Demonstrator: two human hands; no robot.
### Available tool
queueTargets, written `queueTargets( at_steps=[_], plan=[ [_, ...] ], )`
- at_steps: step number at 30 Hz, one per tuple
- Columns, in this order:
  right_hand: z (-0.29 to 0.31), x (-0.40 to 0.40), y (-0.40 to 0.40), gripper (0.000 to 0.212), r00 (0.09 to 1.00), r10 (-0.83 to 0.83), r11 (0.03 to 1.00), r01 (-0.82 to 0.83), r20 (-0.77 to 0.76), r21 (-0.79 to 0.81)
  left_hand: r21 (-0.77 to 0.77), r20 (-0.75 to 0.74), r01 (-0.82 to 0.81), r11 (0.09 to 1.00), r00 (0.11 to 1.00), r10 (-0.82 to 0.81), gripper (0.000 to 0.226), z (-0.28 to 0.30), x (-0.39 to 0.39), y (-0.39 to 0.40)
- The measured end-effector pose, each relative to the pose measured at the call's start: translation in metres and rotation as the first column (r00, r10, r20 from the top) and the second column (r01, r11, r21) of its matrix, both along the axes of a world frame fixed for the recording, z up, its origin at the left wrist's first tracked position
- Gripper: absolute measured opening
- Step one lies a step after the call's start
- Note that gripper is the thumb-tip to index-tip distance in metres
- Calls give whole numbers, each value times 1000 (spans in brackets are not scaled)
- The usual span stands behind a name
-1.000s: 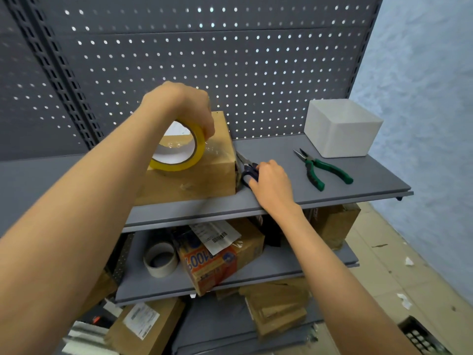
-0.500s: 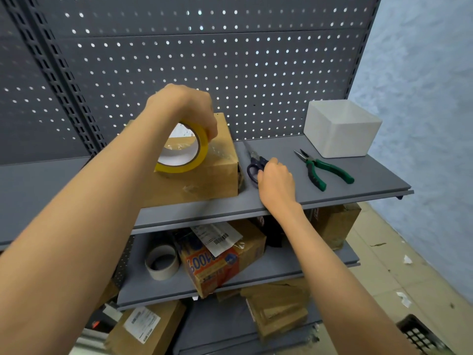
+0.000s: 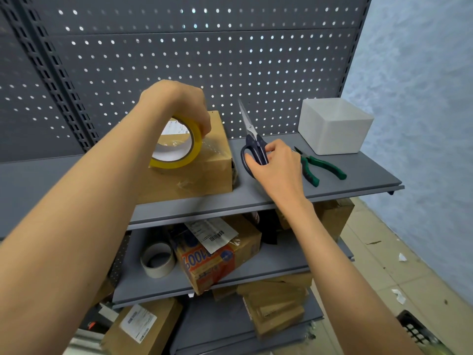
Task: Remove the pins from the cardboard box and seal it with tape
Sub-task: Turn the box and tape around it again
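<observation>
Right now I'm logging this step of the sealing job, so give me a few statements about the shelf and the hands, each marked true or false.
1. The left hand holds a yellow tape roll against the cardboard box. True.
2. The right hand grips the green pliers. False: the green-handled pliers lie untouched on the top shelf; the hand holds the scissors.
3. The scissors point up toward the pegboard. True.
4. The white bin stands on the second shelf. False: it is on the top shelf, beyond the pliers.
5. A clear strip of tape runs from the roll onto the box. True.
</observation>
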State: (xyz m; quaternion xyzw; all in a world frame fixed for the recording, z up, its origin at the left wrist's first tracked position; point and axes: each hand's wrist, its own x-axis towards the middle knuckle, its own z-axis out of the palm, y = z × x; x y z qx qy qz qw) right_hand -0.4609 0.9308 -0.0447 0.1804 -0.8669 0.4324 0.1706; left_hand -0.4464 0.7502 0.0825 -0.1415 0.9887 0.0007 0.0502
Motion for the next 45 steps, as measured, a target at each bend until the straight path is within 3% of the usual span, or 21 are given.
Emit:
queueTargets(
  at_steps=[10,20,45],
  plan=[
    [-1,39,18,56,986,-71,939,116,-151,322,13,-2,-10,1000,1000,10,35,1,0,1],
    [-7,69,30,57,907,-48,897,224,-419,382,16,8,4,1000,1000,-4,37,0,0,1],
    [8,93,8,57,930,-20,855,207,-368,476,12,3,12,1000,1000,-12,37,-1,-2,1]
  ],
)
